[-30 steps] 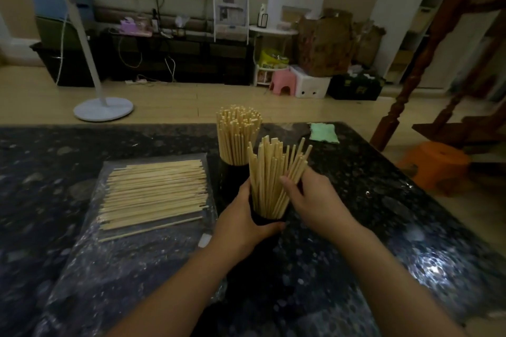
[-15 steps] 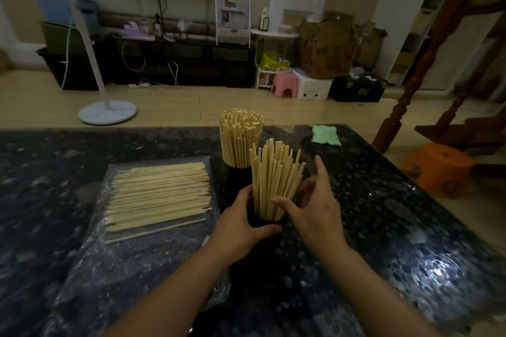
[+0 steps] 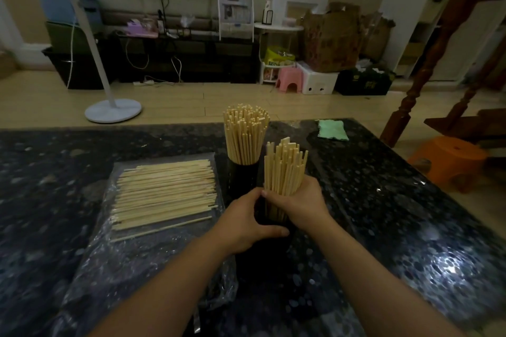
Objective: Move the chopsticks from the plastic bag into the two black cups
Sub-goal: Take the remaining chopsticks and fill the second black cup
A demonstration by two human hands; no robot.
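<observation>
Hands steadying the near cup at frame centre

Right hand [image 3: 302, 201] clenches the upright chopstick bundle [image 3: 284, 169] in the near black cup [image 3: 261, 216]; left hand [image 3: 246, 223] grips that cup; remaining chopsticks [image 3: 164, 194] lie crosswise on the plastic bag [image 3: 123, 254], left, nearer the left hand.

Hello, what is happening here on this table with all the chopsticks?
A person is sorting wooden chopsticks into two black cups on a dark stone table. The left hand grips the near black cup, while the right hand squeezes the bundle of chopsticks standing in it. The far black cup is already packed full. Many chopsticks lie on the plastic bag to the left, not yet moved.
</observation>
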